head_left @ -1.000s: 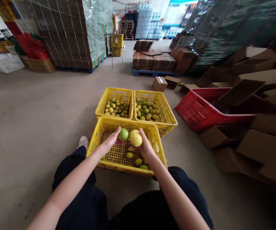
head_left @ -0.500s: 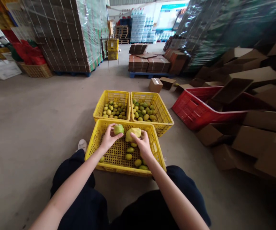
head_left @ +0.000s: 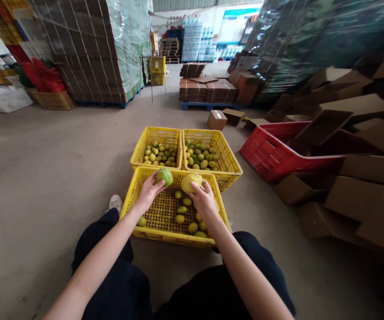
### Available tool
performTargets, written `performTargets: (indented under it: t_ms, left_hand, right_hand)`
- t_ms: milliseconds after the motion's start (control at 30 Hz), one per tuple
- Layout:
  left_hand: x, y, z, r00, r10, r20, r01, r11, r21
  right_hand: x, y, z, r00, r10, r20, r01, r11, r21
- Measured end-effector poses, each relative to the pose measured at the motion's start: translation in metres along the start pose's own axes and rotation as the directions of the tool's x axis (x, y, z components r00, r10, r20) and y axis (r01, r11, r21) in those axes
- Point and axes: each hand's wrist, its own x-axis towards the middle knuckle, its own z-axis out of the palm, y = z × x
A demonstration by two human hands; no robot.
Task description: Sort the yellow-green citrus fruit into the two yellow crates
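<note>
Over the near yellow crate (head_left: 174, 238), at its left, my left hand (head_left: 149, 190) grasps a green fruit (head_left: 165, 177). To the right, above the same crate, my right hand (head_left: 204, 195) is closed around a larger yellow fruit (head_left: 190, 182), with loose small fruits (head_left: 180, 219) lying inside the crate below.

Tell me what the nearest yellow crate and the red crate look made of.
The nearest yellow crate: likely molded plastic, fairly matte, judging by its even colour and regular grid of holes. The red crate: probably plastic too, with a slight sheen; its slotted walls and smooth rim suggest it.
</note>
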Motion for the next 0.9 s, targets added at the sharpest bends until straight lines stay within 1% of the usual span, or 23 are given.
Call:
performTargets:
  t_ms: [100, 200, 300, 433, 533, 600, 700, 800, 833, 900]
  left_hand:
    - [0.001, 0.004, -0.001, 0.997, -0.07, 0.037, 0.074, 0.99, -0.119]
    - [0.002, 0.008, -0.001, 0.993, -0.116, 0.019, 0.118, 0.972, -0.204]
    - [0.003, 0.012, -0.002, 0.985, -0.171, 0.016, 0.169, 0.948, -0.268]
    - [0.003, 0.018, -0.003, 0.963, -0.269, 0.018, 0.262, 0.916, -0.302]
    - [0.001, 0.021, -0.002, 0.942, -0.327, 0.074, 0.334, 0.9, -0.279]
    - [-0.002, 0.022, 0.001, 0.938, -0.334, 0.093, 0.347, 0.899, -0.269]
    - [-0.003, 0.021, 0.004, 0.95, -0.305, 0.061, 0.309, 0.906, -0.29]
    - [-0.002, 0.021, 0.004, 0.951, -0.306, 0.039, 0.301, 0.893, -0.335]
    - [-0.001, 0.022, 0.003, 0.947, -0.32, 0.034, 0.311, 0.882, -0.354]
    - [0.002, 0.025, 0.001, 0.94, -0.339, 0.024, 0.321, 0.862, -0.393]
  right_hand:
    - [0.009, -0.001, -0.007, 0.998, 0.029, 0.047, -0.033, 0.994, 0.105]
    - [0.017, -0.002, -0.014, 0.995, 0.034, 0.092, -0.046, 0.99, 0.13]
    - [0.021, -0.004, -0.018, 0.992, 0.067, 0.111, -0.084, 0.984, 0.155]
    - [0.018, -0.009, -0.013, 0.983, 0.13, 0.133, -0.154, 0.968, 0.197]
    - [0.012, -0.011, -0.007, 0.975, 0.155, 0.159, -0.182, 0.969, 0.17]
    - [0.008, -0.012, -0.004, 0.977, 0.141, 0.158, -0.162, 0.978, 0.129]
    - [0.006, -0.011, -0.003, 0.979, 0.137, 0.149, -0.153, 0.983, 0.103]
    - [0.008, -0.009, -0.005, 0.974, 0.167, 0.154, -0.187, 0.973, 0.131]
    - [0.01, -0.009, -0.006, 0.974, 0.176, 0.143, -0.197, 0.969, 0.148]
    - [0.013, -0.006, -0.009, 0.975, 0.205, 0.087, -0.218, 0.959, 0.183]
